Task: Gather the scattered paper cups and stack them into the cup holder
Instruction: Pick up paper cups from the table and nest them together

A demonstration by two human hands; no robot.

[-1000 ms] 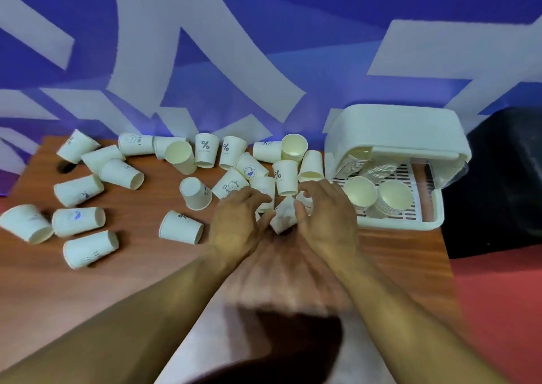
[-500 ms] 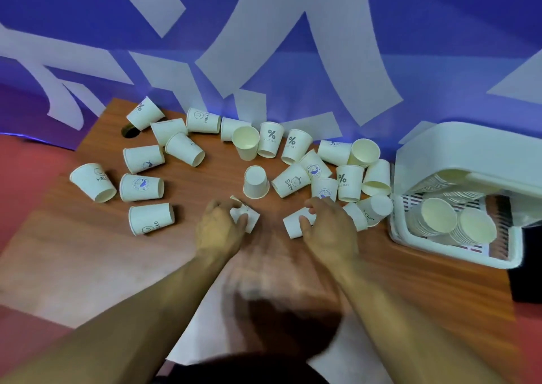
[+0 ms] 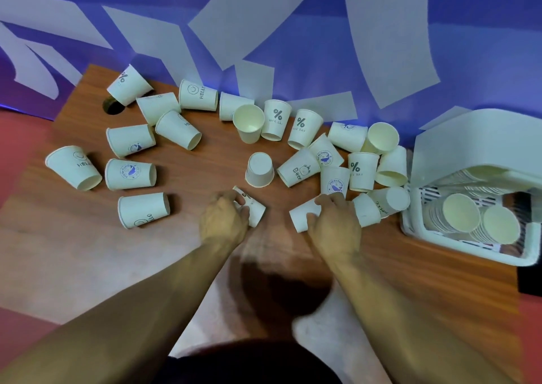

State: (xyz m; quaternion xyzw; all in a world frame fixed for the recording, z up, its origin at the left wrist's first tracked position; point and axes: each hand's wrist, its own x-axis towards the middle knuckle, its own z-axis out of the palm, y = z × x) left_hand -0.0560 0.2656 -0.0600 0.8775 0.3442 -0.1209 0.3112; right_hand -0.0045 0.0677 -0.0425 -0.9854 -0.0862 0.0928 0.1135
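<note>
a bold "%" over "nice day" stands on the upright cup (image 3: 277,119) by the wall, on its neighbour cup (image 3: 303,128) and on the right-side cup (image 3: 362,171). a lone "%" shows on the far-corner cup (image 3: 126,86) and on the held cup (image 3: 255,210) in the left hand (image 3: 224,222). a smiley with "hello", partly cut off, marks the back-row cup (image 3: 198,96), the left-edge cup (image 3: 73,168) and the front-left cup (image 3: 143,210). the tipped cup (image 3: 297,171) reads "bea…" beside a small face. the badge cup (image 3: 130,174) carries a round blue whale emblem whose ring lettering is too small to read.
</note>
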